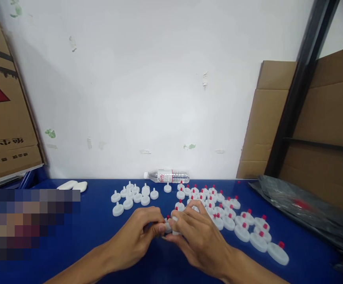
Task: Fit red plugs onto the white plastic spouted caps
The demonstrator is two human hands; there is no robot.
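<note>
My left hand [140, 232] pinches a white squeeze-bottle cap [168, 227] with a red tip between thumb and fingers, low over the table. My right hand [201, 236] meets it from the right, its fingers closed on a white cap [176, 232], partly hidden by the fingers. Beyond and right of my right hand stand many white caps with red tips [229, 221]. Behind my left hand sits a group of white caps with bare nozzles [128, 203]. One bare-nozzled cap [167, 188] stands apart between the groups.
A clear water bottle [167, 176] lies on its side against the wall. Two white oval items [72, 185] are at the back left. Black plastic sheeting [295, 209] lies along the right side of the blue table [94, 221]. Cardboard boxes [8, 118] flank the left.
</note>
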